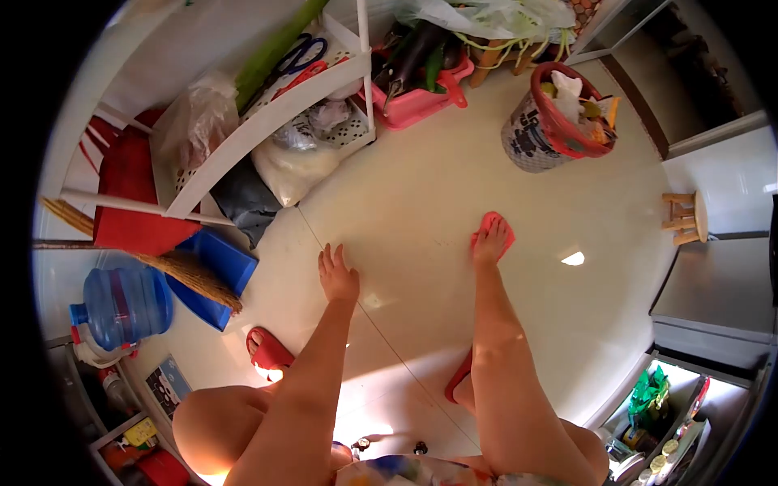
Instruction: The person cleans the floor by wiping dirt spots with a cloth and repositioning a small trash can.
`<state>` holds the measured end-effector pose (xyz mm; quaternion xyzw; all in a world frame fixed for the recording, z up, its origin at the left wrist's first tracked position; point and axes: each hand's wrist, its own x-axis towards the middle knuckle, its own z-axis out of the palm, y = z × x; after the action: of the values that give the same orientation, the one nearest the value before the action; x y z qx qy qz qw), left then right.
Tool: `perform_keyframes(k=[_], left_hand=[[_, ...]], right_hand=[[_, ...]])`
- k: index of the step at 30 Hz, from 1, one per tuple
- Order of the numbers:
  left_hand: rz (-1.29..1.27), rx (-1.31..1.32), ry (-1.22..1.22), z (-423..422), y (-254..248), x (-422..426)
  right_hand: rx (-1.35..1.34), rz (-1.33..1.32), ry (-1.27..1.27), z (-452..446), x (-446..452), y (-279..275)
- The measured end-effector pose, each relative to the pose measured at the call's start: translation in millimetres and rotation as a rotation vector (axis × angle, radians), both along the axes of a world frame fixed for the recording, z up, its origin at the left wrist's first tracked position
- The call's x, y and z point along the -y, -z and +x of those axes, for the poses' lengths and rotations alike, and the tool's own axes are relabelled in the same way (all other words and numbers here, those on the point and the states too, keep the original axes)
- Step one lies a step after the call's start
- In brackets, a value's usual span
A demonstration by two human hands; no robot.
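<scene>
My left hand [339, 275] is stretched forward over the pale tiled floor [405, 275] with its fingers apart and nothing in it. Whether it touches the tile I cannot tell. To the right, my right hand [490, 243] has its fingers over a small flat red piece [491, 219], which looks like a folded cloth. The palm and fingers hide most of this piece. Closer to me, red slippers [270, 348] are on my feet, outside my left forearm and beside my right forearm.
A white rack [267, 97] with bags and scissors stands at upper left. Near it are a blue dustpan [212, 271], a broom [194, 279] and a water jug [126, 308]. Farther off are a pink basket [413, 109] with eggplants, a filled trash bin [539, 134] and a wooden stool [689, 217].
</scene>
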<state>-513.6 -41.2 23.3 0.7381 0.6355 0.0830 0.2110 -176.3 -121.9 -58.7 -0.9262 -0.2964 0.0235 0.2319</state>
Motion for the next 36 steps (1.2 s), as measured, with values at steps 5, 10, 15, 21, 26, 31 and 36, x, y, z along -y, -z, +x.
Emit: perform_keyframes(k=[5,10,15,21,26,31,36], left_hand=[[0.021,-0.037,0.052,-6.8,17.5,-20.4],[-0.028,-0.104,-0.007,-11.6,40.2,-36.6],[-0.336,-0.307,0.028,11.0,-19.6,-47.3],[-0.391,-0.484,0.112,17.8,-16.0,-54.3],[-0.465,-0.547,0.103,31.4,-25.7,-63.0],[-0.434,-0.545,0.115,27.3,-18.7,-61.6],[-0.455,-0.586,0.117,29.1,-18.8,-63.5]], right_hand=[[0.250,0.041,-0.227,-45.5,-41.2,1.7],[0.133,-0.026,-0.601,-139.0,-96.2,-27.0],[-0.141,0.222,-0.954,-202.3,-105.4,-29.3],[-1.672,1.075,-0.034,-100.5,-118.7,-46.5],[-0.638,0.866,-0.120,34.0,-120.1,-19.0],[-0.405,0.454,-0.302,16.7,-127.8,18.0],[0.124,0.162,-0.746,-85.1,-122.0,-21.5]])
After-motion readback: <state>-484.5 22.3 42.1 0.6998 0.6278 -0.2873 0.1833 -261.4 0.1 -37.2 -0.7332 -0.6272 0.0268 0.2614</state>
